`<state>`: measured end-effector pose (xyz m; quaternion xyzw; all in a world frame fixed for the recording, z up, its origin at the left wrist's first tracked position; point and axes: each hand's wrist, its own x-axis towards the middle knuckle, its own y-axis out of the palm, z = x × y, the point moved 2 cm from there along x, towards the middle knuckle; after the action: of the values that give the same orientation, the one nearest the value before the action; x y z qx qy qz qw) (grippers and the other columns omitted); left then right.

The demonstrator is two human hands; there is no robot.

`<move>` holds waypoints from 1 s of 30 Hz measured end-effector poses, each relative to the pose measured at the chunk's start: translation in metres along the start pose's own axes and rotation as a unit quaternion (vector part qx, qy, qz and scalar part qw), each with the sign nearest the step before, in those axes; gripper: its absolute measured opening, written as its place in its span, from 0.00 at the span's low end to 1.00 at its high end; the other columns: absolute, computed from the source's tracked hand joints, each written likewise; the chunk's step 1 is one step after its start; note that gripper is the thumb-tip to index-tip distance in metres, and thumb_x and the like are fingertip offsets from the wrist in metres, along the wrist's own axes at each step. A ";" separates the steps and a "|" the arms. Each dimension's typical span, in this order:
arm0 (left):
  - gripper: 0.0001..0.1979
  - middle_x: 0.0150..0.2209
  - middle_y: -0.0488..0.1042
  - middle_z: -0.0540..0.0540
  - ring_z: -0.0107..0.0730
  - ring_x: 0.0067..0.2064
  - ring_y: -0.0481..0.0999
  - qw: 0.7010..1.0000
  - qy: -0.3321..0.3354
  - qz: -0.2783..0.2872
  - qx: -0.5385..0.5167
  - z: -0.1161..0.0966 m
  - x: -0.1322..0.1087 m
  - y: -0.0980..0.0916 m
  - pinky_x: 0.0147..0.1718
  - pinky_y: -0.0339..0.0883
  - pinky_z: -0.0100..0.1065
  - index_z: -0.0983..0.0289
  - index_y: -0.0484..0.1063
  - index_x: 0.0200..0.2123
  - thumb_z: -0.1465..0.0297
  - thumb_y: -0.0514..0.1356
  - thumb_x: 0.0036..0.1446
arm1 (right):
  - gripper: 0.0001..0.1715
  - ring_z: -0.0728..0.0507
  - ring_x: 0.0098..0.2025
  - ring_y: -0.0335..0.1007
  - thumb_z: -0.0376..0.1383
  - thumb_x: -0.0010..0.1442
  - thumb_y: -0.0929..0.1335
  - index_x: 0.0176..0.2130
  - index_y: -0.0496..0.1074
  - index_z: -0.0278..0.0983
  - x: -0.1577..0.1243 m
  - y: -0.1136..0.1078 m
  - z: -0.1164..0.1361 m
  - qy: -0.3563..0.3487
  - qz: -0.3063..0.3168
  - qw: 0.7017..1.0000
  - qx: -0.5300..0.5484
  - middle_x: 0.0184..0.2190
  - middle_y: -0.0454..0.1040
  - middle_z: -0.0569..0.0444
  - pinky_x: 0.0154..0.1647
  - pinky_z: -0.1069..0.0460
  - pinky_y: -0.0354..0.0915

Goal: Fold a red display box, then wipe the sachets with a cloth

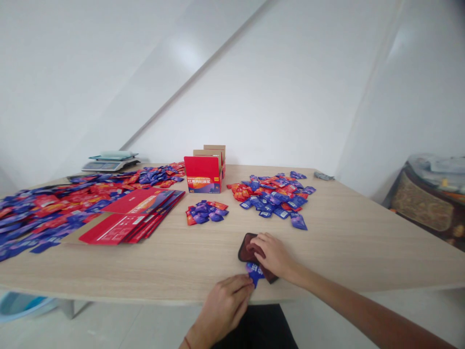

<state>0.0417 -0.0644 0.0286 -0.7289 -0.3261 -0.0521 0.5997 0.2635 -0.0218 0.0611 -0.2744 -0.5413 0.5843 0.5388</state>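
Observation:
My right hand [273, 254] rests palm-down on a dark red, rounded flat object [246, 246] near the table's front edge, fingers curled over it. My left hand [225, 303] is at the table edge, fingers pinched on a blue sachet [255, 272] that lies partly under my right hand. A small heap of blue and red sachets [206, 212] lies just beyond. A bigger heap [276, 194] sits to its right. An open red carton [205, 170] stands upright behind them.
A stack of flat red cartons [134, 217] lies left of centre on the wooden table [348, 232]. A wide spread of sachets [54, 203] covers the left side. A weighing scale [111, 162] sits at the far left corner. Cluttered furniture [428, 198] stands at the right.

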 end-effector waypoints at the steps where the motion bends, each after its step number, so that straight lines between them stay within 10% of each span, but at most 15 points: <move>1: 0.17 0.56 0.79 0.56 0.38 0.56 0.79 1.000 0.000 -0.002 0.000 0.000 0.000 0.000 0.60 0.73 0.38 0.59 0.74 0.57 0.76 0.55 0.68 | 0.15 0.40 0.53 0.69 0.31 0.63 0.68 0.49 0.76 0.43 0.001 0.000 -0.002 0.002 -0.001 1.000 -0.003 0.48 0.76 0.51 0.55 0.48 0.62; 20: 0.19 0.57 0.78 0.56 0.38 0.57 0.79 1.000 -0.005 0.009 0.001 0.002 0.000 0.001 0.61 0.72 0.40 0.58 0.74 0.59 0.76 0.56 0.68 | 0.14 0.39 0.50 0.75 0.34 0.59 0.70 0.47 0.77 0.39 0.028 0.003 -0.050 0.110 -0.035 0.993 0.004 0.46 0.79 0.49 0.51 0.49 0.64; 30: 0.20 0.59 0.77 0.56 0.38 0.59 0.77 1.000 -0.003 0.016 0.004 0.007 -0.002 0.005 0.63 0.71 0.40 0.58 0.73 0.60 0.75 0.56 0.69 | 0.21 0.36 0.51 0.76 0.45 0.60 0.67 0.50 0.77 0.40 -0.024 -0.043 -0.133 0.201 -0.263 0.936 0.119 0.49 0.81 0.47 0.55 0.43 0.68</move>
<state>0.0409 -0.0595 0.0218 -0.7314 -0.3165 -0.0392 0.6028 0.4046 -0.0061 0.0597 -0.1675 -0.4011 0.4150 0.7993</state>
